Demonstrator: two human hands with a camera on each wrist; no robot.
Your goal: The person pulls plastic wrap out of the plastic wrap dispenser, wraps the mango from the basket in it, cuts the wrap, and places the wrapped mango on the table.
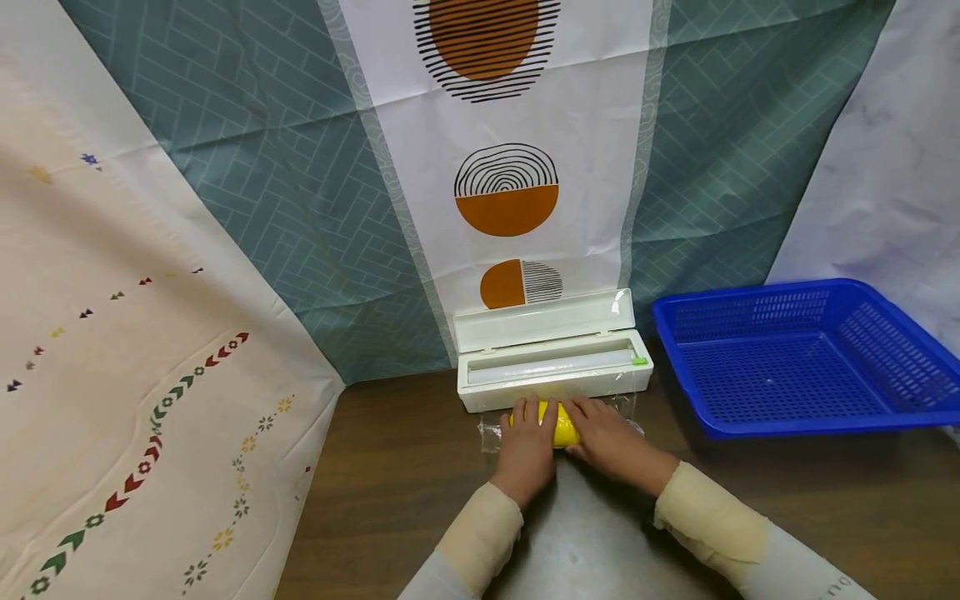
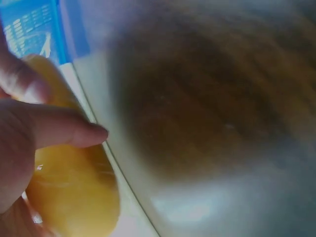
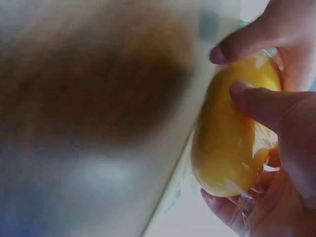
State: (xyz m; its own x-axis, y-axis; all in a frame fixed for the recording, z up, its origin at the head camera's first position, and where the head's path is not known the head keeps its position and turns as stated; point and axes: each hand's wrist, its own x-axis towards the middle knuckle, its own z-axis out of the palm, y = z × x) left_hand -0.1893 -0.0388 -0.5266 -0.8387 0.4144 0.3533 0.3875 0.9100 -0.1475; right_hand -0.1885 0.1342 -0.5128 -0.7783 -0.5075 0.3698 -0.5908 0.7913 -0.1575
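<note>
A smooth yellow oblong item (image 1: 565,427), wrapped in clear plastic film (image 1: 491,437), lies between my two hands in front of the film dispenser. My left hand (image 1: 527,450) grips its left part, fingers over the far side and thumb along the near side. On the right part, my right hand (image 1: 617,442) holds it the same way. Both wrist views show the thumbs pressing on the yellow surface (image 3: 222,143), the film shiny and creased around it. Loose film sticks out past both ends.
Just behind the hands stands a white film dispenser box (image 1: 555,389), lid (image 1: 543,321) raised, with a film roll (image 1: 551,367) inside and a green slider (image 1: 640,361). A blue plastic basket (image 1: 772,367) is at the right. Patterned cloths hang behind the brown table (image 1: 390,475).
</note>
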